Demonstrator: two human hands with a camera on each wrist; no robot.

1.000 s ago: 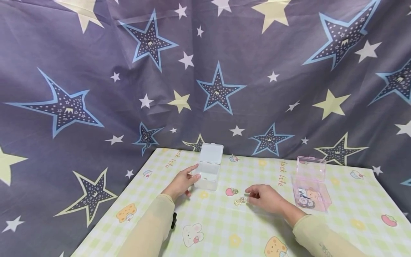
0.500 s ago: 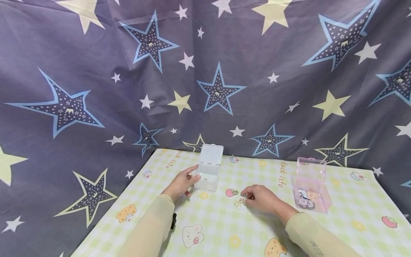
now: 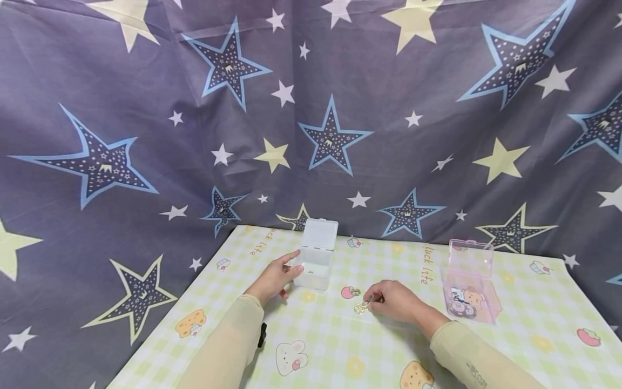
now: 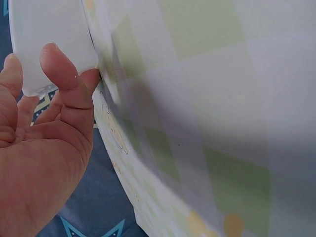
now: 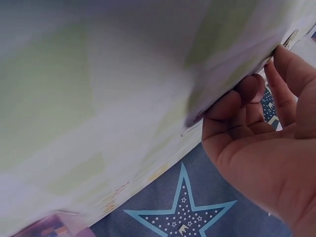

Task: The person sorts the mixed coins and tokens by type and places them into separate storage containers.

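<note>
My left hand (image 3: 273, 278) holds the left side of a small white plastic box (image 3: 313, 279), whose hinged lid (image 3: 320, 233) stands raised. In the left wrist view, the thumb lies across the box wall. The box's visible inner floor bears a tiny mark. At the table's middle, my right hand (image 3: 396, 301) pinches a small gold-coloured metal piece between thumb and index finger; the fingers mostly hide it. Just left of those fingertips lies a round, openwork gold-coloured piece (image 3: 360, 308). Another small metal piece (image 3: 356, 293) lies by the printed strawberry. Their exact kind is too small to tell.
A transparent pink box (image 3: 470, 297) with its lid up stands to the right, with cartoon pictures showing in it. The checked cloth (image 3: 233, 335) covers the table. Behind the table's far edge hangs a dark star-patterned curtain (image 3: 262, 216).
My right hand has moved slightly left, and its thumb and index finger have closed on one gold-coloured piece. The left hand and the white box have stayed where they were.
</note>
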